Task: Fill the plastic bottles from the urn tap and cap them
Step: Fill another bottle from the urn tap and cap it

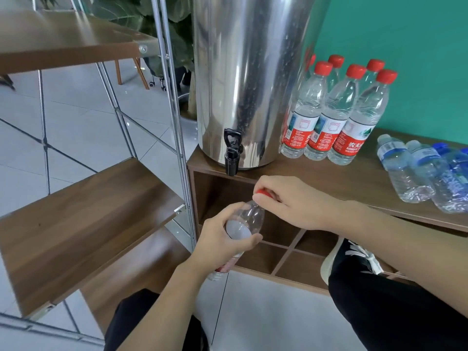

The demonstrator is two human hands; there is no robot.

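Closest to the camera are two knees in black trousers [395, 307], and one shoe [352, 257] pokes out past the right one. Just above that, the left hand [222, 241] has its fingers wrapped round the middle of one clear bottle [249, 219], which is tilted with its neck pointing up and to the right. The right hand [296, 201] pinches the red cap [264, 191] at the bottle's mouth between thumb and fingertips. I can't tell if the cap is screwed on or just sitting there, the fingers cover most of it. The bottle's lower end is hidden behind the left wrist, so only a bit of red label peeks out.

The bottle sits in the air in front of the open cubbies of a wooden cabinet [336, 181], below and slightly right of the black tap [232, 154]. That tap belongs to one big steel urn [250, 79] standing on the cabinet top, with its upper part cut off by the frame.

Right of the urn stand five upright red-capped bottles [334, 115], plus maybe one more that's mostly hidden behind the urn. Further right, about three blue-labelled bottles [425, 173] lie on their sides, running off the edge.

On the left is a shelf unit [83, 219] with wooden boards and chrome poles, and a leafy plant [174, 26] behind it.
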